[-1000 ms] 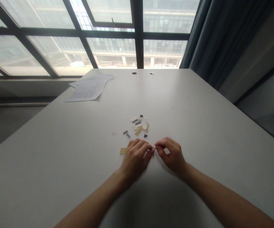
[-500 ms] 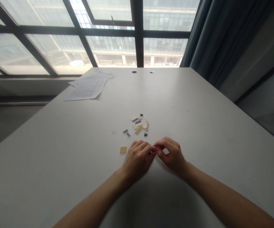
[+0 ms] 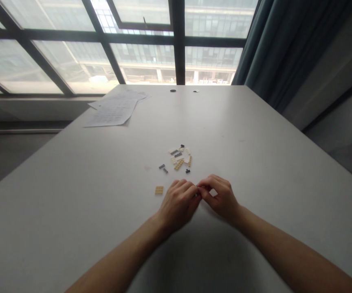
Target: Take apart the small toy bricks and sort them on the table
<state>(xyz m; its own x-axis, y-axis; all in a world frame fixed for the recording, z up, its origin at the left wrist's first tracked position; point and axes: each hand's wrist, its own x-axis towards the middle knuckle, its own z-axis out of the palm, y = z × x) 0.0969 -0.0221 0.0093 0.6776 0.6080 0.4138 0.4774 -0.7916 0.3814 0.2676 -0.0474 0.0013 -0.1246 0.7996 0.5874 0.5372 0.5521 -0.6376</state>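
Note:
My left hand (image 3: 180, 203) and my right hand (image 3: 219, 195) meet fingertip to fingertip low over the table. Both are closed in a pinch; whatever sits between the fingers is hidden by them. Left of my left hand lies a square tan building-block plate (image 3: 159, 190). Just beyond the hands is a small black brick piece (image 3: 188, 171). Two grey pieces, one of them a short grey bar (image 3: 161, 166), rest a little to the left. Farther out, several white, grey and tan pieces lie in a loose pile, among them a studded tan plate (image 3: 179, 164).
The white table (image 3: 270, 162) stretches to a window (image 3: 145, 65). Printed paper sheets (image 3: 111, 112) lie at its far left. Two round cable holes, one a dark hole (image 3: 172, 90), are near the far edge. A blue-grey curtain (image 3: 264, 53) hangs at the right.
My right fingers have shifted slightly where they meet the left ones. The whole view has tilted a little; the loose pieces lie as before.

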